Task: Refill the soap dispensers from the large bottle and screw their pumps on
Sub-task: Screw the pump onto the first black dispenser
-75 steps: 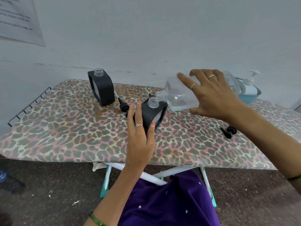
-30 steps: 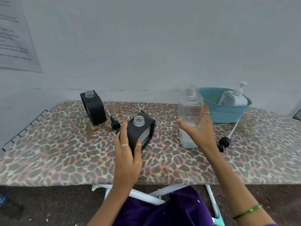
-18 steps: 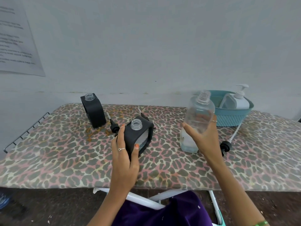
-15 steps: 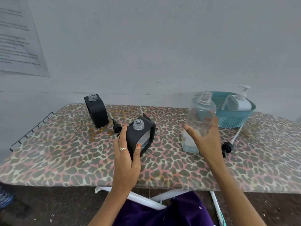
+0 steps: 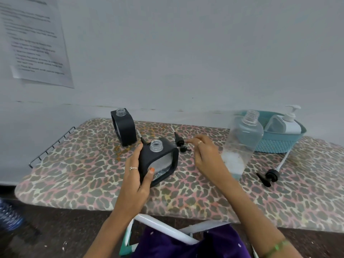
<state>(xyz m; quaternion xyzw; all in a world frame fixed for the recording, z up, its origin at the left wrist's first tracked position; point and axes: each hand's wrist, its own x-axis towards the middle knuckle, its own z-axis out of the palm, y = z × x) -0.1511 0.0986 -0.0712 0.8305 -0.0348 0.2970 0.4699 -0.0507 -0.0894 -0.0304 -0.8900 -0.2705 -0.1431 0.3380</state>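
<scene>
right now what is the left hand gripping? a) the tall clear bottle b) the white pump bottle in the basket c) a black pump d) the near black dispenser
d: the left hand wraps its fingers and thumb around the near black dispenser, while the tall clear bottle stands free of both hands.

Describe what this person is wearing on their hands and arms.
Both forearms are bare, with no sleeves in view. The left hand has a thin silver ring and orange nail polish. The right hand wears a gold-toned ring, and a green bangle circles the right wrist.
</scene>
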